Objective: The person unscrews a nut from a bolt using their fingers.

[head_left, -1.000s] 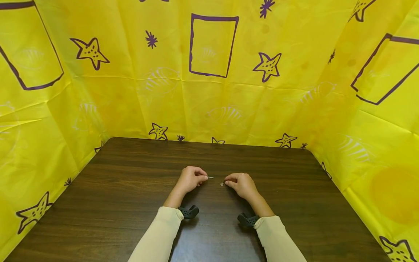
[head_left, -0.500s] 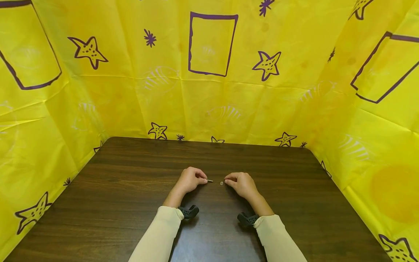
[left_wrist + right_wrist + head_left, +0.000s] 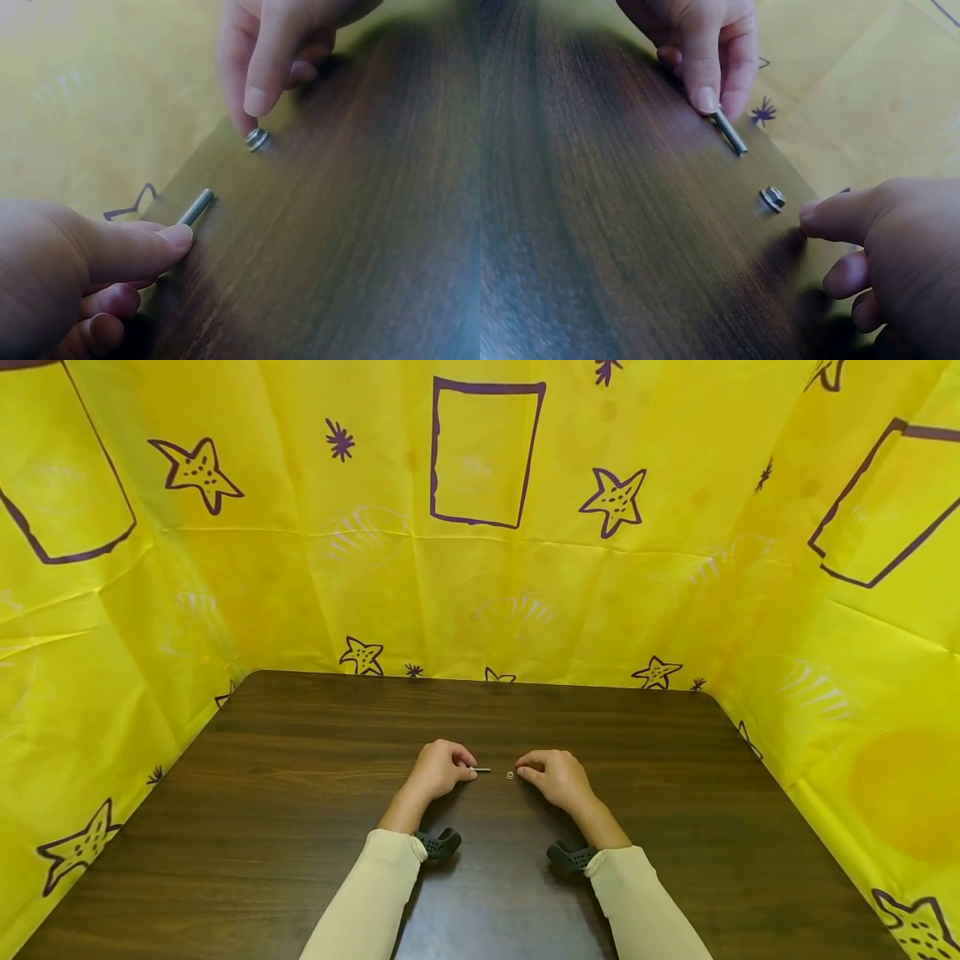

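Note:
My left hand (image 3: 441,770) pinches a silver threaded bolt (image 3: 199,205) between thumb and fingers, its shaft pointing right, close over the table. The fingers mostly hide the bolt's other end. Just right of the bolt's tip, a small flanged hex nut (image 3: 773,198) sits on the wood, with a gap between them. My right hand (image 3: 557,777) is beside the nut with its fingers loosely bent and nothing between them. In the right wrist view, its thumb tip (image 3: 810,212) stands a little apart from the nut. From the left wrist view, its fingers (image 3: 259,99) overlap the nut's edge.
The dark wood-grain table (image 3: 300,727) spreads around both hands. Yellow cloth (image 3: 487,568) printed with starfish and fish encloses it at the back and sides. Each wrist wears a dark band mount (image 3: 439,844) below a pale sleeve (image 3: 367,893).
The left hand has lowered the bolt's tip slightly toward me, bringing it closer into line with the nut. The right hand and nut keep about the same spacing. The head view has shifted slightly.

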Available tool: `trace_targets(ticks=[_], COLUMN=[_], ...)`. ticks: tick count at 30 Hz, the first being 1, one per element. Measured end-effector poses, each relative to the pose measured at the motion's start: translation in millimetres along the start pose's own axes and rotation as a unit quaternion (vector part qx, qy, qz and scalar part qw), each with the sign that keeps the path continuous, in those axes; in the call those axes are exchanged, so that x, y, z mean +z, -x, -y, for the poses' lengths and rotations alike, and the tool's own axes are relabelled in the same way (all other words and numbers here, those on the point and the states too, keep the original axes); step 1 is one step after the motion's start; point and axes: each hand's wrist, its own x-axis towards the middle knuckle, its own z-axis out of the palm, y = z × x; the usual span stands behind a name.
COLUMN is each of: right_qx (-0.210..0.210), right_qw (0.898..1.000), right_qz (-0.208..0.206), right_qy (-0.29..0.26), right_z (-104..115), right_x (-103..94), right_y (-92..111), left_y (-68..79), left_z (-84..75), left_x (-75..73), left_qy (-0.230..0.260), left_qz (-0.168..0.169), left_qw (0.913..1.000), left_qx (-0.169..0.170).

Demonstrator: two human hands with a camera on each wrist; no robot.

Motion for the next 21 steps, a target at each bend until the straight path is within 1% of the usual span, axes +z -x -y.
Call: trace_targets(ticks=[6,10,12,17,21], right_qx=[0.003,0.011,0.013,0.018,0.025], right_qw=[1.000,1.000,1.000,0.997,0.996], right_qz=[0.001,0.002,0.000,-0.002,-0.006], right_qy=[0.003,-0.001,-0.015,-0.074,-0.091], right_z=[-1.5,-2.3,-3.4,-7.3,-15.0], right_x=[-0.1,0.3,-0.2,-4.4,-12.9], right_y=[2.8,2.6,1.8,2.2,8.2], left_y=[3.5,3.7,3.0,5.0,11.0], left_z=[-1.0,-2.1,-3.1,-3.0,-0.7], left_x=[1.3,-0.8,-2.0,-3.4,-6.8], left_qy=[0.009,0.017,0.022,0.043,0.074], left_qz=[0.003,0.008,0.009,0.005,0.005], left_qw=[1.0000,0.9998,0.9997,0.9989,0.9968], left_qx=[0.000,-0.007,-0.009,-0.020,-0.030])
